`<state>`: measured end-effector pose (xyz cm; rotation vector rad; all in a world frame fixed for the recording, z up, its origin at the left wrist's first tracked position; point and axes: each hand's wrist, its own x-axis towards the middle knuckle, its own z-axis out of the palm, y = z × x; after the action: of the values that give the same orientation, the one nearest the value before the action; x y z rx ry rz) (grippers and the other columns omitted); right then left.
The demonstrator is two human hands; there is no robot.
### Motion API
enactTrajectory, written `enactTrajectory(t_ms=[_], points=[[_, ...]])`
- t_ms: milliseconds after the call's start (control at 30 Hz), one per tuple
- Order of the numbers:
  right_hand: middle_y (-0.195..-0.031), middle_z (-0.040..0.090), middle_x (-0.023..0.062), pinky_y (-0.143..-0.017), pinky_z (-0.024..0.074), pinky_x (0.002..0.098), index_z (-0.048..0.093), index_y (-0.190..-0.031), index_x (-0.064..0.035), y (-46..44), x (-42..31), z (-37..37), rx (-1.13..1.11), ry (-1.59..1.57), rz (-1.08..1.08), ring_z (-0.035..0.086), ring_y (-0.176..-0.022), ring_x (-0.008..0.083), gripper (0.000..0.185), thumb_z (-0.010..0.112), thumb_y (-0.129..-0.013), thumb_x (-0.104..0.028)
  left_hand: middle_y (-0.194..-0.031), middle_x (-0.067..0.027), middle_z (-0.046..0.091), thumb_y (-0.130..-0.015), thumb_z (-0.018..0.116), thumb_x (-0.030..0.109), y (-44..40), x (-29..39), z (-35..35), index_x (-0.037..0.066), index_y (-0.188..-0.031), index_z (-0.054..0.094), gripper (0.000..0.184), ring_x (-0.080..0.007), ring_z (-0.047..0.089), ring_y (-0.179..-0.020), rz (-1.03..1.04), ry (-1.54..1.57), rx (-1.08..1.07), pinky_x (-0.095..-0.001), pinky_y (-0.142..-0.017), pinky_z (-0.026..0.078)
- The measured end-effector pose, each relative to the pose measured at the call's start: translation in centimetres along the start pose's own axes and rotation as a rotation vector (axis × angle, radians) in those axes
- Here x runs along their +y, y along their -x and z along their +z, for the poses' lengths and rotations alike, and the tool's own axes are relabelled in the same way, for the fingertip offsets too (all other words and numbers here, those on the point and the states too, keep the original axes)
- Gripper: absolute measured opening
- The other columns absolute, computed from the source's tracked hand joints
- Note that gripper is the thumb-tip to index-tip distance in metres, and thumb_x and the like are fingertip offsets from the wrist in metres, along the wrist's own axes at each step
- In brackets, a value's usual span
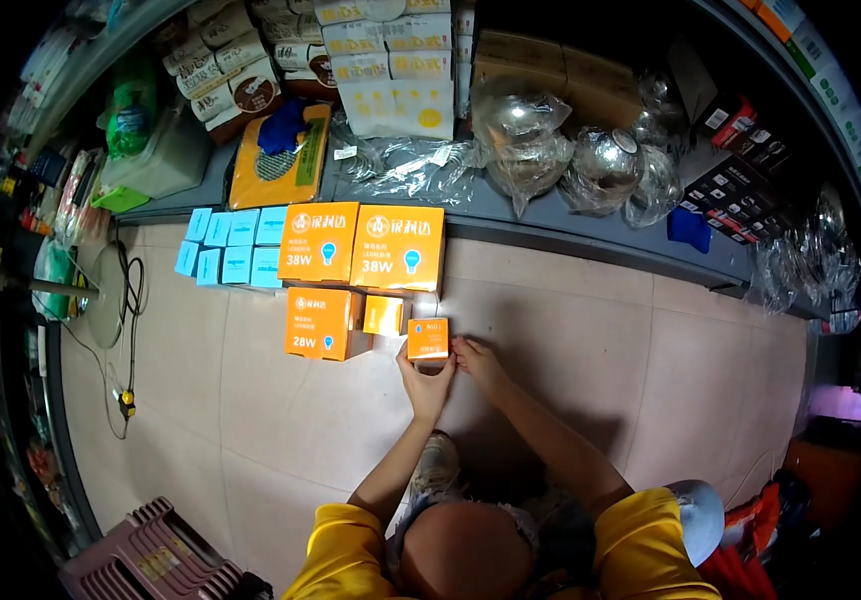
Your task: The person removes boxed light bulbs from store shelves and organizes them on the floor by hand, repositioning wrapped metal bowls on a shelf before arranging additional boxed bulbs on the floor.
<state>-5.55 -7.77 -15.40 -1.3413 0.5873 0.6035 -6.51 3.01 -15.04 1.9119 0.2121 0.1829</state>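
Note:
My left hand (425,388) grips a small orange light bulb box (428,338) from its near side, thumb and fingers around its lower part. The box's printing appears upside down. My right hand (480,365) is closed at the right side of that box, fingertips pinched at its edge. Just left of it sits another small orange box (383,315). Beside that stands a larger orange bulb box marked 28W (318,325). Behind are two big orange boxes marked 38W, a left one (316,245) and a right one (398,250). Small light-blue boxes (240,235) stand in rows at their left.
A low grey shelf (560,225) runs behind the boxes, holding tissue packs (390,70), plastic-wrapped metal bowls (605,165) and dark cartons (735,190). A cable with a yellow plug (127,402) lies on the tiled floor at left. A mauve plastic stool (150,555) stands front left.

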Motion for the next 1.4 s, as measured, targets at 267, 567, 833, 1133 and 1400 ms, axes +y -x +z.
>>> enactTrajectory(t_ms=[267,567,833,1133,1400], points=[[-0.097,0.053,0.0006,-0.081,0.0358,0.0259,0.048,-0.109,-0.009,0.8,0.7,0.8,-0.01,-0.075,0.011,0.048,-0.089,0.0101,0.043,0.043,-0.083,-0.042,-0.094,-0.0137,0.046,-0.061,0.072,0.016,0.4,-0.6,-0.5,-0.001,-0.101,0.036,0.056,-0.0238,0.046,-0.089,-0.018,-0.004,-0.027,-0.0308,-0.08,0.036],[-0.097,0.052,-0.0006,-0.078,0.0354,0.0268,0.047,-0.111,-0.0109,2.1,1.6,1.4,-0.004,-0.109,0.114,0.048,-0.085,0.0097,0.043,0.043,-0.082,-0.043,-0.099,-0.0193,0.046,-0.06,0.072,0.022,1.9,-2.6,-1.6,-0.003,-0.106,0.039,0.061,-0.0329,0.043,-0.097,0.087,-0.197,-0.036,-0.0377,-0.084,0.033],[-0.104,0.051,-0.0007,-0.08,0.0338,0.0268,0.046,-0.114,-0.011,2.8,0.0,1.9,-0.022,-0.204,0.063,0.047,-0.091,0.0104,0.044,0.045,-0.082,-0.041,-0.091,-0.0204,0.046,-0.063,0.069,0.027,1.7,-3.1,-0.9,-0.004,-0.095,0.044,0.051,-0.0346,0.044,-0.087,-0.057,-0.255,-0.077,-0.0393,-0.076,0.035],[-0.106,0.049,0.0009,-0.085,0.03,0.0285,0.046,-0.114,-0.0098,1.3,-2.0,2.4,-0.042,-0.189,-0.035,0.043,-0.098,0.0118,0.047,0.046,-0.081,-0.043,-0.105,-0.0232,0.041,-0.064,0.069,0.024,-1.2,-4.2,0.7,-0.014,-0.118,0.02,0.083,-0.0303,0.044,-0.094,-0.118,-0.138,0.006,-0.0346,-0.085,0.035],[-0.105,0.052,0.0034,-0.085,0.032,0.0207,0.048,-0.111,0.0002,0.8,-3.8,3.5,0.061,-0.203,-0.006,0.044,-0.096,0.0085,0.036,0.045,-0.085,-0.024,-0.11,-0.0175,0.037,-0.06,0.072,0.011,-2.8,-4.0,1.1,-0.005,-0.124,0.01,0.091,-0.0241,0.044,-0.094,-0.35,0.105,-0.015,-0.0309,-0.08,0.039]])
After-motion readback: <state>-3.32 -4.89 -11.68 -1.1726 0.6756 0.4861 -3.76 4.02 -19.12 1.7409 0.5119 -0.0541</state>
